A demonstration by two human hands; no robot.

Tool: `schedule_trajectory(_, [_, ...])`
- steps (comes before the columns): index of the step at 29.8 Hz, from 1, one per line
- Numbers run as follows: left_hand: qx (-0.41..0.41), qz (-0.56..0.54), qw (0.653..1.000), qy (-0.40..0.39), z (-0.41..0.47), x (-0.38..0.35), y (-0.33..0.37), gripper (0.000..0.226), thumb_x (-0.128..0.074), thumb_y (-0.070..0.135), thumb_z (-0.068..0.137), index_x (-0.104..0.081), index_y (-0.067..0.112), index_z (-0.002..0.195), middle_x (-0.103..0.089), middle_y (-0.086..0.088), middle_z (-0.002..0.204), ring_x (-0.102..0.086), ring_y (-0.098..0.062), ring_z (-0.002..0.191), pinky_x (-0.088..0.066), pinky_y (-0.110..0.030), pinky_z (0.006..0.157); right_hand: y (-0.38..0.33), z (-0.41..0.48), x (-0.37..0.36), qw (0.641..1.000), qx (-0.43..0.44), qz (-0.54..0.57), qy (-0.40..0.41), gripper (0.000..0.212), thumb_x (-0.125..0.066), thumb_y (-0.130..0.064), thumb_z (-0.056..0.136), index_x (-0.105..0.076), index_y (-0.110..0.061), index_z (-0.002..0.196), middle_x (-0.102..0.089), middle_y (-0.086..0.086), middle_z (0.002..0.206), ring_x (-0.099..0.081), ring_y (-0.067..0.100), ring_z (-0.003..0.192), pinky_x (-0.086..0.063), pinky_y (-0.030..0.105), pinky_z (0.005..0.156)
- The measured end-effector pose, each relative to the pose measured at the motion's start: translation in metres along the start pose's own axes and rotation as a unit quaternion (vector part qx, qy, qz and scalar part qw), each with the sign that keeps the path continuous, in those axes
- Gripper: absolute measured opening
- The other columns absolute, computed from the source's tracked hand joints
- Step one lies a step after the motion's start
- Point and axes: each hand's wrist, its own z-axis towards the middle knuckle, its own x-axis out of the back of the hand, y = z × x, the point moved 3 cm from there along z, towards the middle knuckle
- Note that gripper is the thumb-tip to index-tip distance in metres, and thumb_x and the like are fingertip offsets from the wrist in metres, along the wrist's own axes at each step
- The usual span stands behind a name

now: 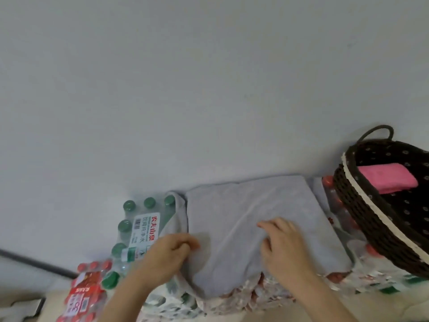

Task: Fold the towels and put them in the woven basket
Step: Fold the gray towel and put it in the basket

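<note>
The grey towel lies spread flat on top of shrink-wrapped bottle packs, pushed up against the pale wall, just left of the woven basket. The left hand has its fingers curled at the towel's left edge and pinches the cloth there. The right hand rests on the near middle of the towel, fingers loosely bent with their tips on the cloth and the thumb held apart. A second grey layer peeks out along the towel's left side; I can't say whether it is the same towel or another.

In the basket a folded pink towel lies against the dark spotted lining. The basket has a loop handle at its far end, and the picture's right edge cuts it off.

Left of the towel, the pack of green-capped bottles carries a white label reading 农夫山泉 in red, with 饮用纯净水 beside it; the smaller print is too fine to read. Lower left stands a pack of red-capped bottles whose label is blurred, its writing unreadable. The wrap under the towel's near edge shows red print, also unreadable.
</note>
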Motion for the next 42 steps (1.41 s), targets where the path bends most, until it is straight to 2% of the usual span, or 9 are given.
schedule_trajectory(3, [0.070,0.134,0.966,0.209,0.003,0.016,-0.041,0.030,-0.050,0.031,0.093,-0.061,0.023,0.120,-0.057,-0.001,0.122,-0.052,-0.022,0.109,-0.043,-0.030,0.087,-0.040,0.006,-0.028,0.998,0.056,0.038,0.005,0.039,-0.042,-0.024,0.074,-0.070,-0.015,0.100,-0.063,0.002,0.094,-0.059,0.024,0.086,-0.055,0.034,0.075])
schedule_trajectory(6, [0.122,0.191,0.954,0.195,0.006,0.004,-0.063,0.042,-0.057,0.054,0.084,-0.055,0.025,0.114,-0.049,-0.002,0.117,-0.046,-0.026,0.107,-0.044,-0.037,0.088,-0.077,0.013,-0.053,0.995,0.079,0.059,-0.018,0.040,-0.040,-0.025,0.074,-0.071,-0.015,0.096,-0.063,0.003,0.090,-0.060,0.024,0.081,-0.056,0.031,0.071])
schedule_trajectory(9, [0.065,0.140,0.963,0.220,0.010,-0.008,-0.055,0.023,-0.066,0.039,0.075,-0.054,0.020,0.078,-0.047,0.002,0.088,-0.049,-0.025,0.086,-0.044,-0.035,0.069,-0.107,0.027,-0.079,0.992,0.067,0.083,-0.071,0.047,-0.034,-0.029,0.079,-0.071,-0.012,0.102,-0.065,0.009,0.095,-0.062,0.029,0.087,-0.052,0.034,0.078])
schedule_trajectory(12, [0.030,-0.063,0.969,0.238,0.007,-0.003,-0.056,0.021,-0.064,0.013,0.074,-0.046,0.016,0.063,-0.050,0.003,0.065,-0.049,-0.019,0.064,-0.041,-0.033,0.056,-0.128,0.041,-0.094,0.983,-0.006,0.122,-0.135,0.038,-0.039,-0.026,0.091,-0.067,-0.012,0.112,-0.065,0.010,0.111,-0.059,0.027,0.104,-0.044,0.033,0.089])
schedule_trajectory(18, [0.019,-0.387,0.890,0.241,-0.034,0.038,-0.087,0.024,-0.062,-0.012,0.078,-0.046,0.003,0.067,-0.046,-0.002,0.057,-0.042,-0.011,0.052,-0.039,-0.024,0.043,-0.163,0.090,-0.097,0.975,-0.089,0.162,-0.122,0.026,-0.050,-0.024,0.092,-0.066,-0.012,0.110,-0.068,0.009,0.113,-0.060,0.027,0.109,-0.044,0.032,0.090])
schedule_trajectory(25, [0.077,-0.381,0.892,0.233,-0.049,0.019,-0.145,0.037,-0.082,0.014,0.072,-0.047,0.014,0.060,-0.045,0.004,0.051,-0.037,-0.009,0.050,-0.030,-0.020,0.046,-0.207,0.124,-0.137,0.975,-0.107,0.000,-0.195,0.062,-0.059,-0.059,0.077,-0.055,-0.011,0.115,-0.063,0.011,0.118,-0.058,0.029,0.112,-0.046,0.035,0.089])
schedule_trajectory(29, [0.077,-0.403,0.887,0.213,-0.047,0.017,-0.153,0.041,-0.076,0.032,0.078,-0.045,0.011,0.061,-0.045,0.005,0.052,-0.040,-0.009,0.052,-0.033,-0.023,0.050,-0.216,0.138,-0.144,0.971,-0.096,-0.074,-0.205,0.023,-0.053,-0.039,0.083,-0.059,-0.017,0.082,-0.069,0.011,0.102,-0.064,0.030,0.097,-0.049,0.033,0.079])
schedule_trajectory(34, [0.047,-0.381,0.874,0.297,-0.055,0.034,-0.155,0.037,-0.061,0.034,0.087,-0.047,0.009,0.064,-0.038,0.003,0.053,-0.035,-0.005,0.051,-0.030,-0.020,0.048,-0.235,0.144,-0.139,0.986,-0.074,0.078,-0.131,0.028,-0.053,-0.022,0.085,-0.036,-0.019,0.063,-0.044,-0.002,0.062,-0.046,0.024,0.070,-0.038,0.034,0.067])
schedule_trajectory(42, [0.170,-0.408,0.830,0.341,-0.079,0.037,-0.196,0.019,-0.056,0.024,0.093,-0.059,0.022,0.074,-0.066,-0.001,0.070,-0.058,-0.010,0.056,-0.041,-0.019,0.051,-0.304,0.139,-0.188,0.976,0.006,0.157,-0.148,0.015,-0.061,-0.018,0.081,-0.055,-0.017,0.067,-0.060,0.001,0.063,-0.056,0.022,0.066,-0.047,0.038,0.069])
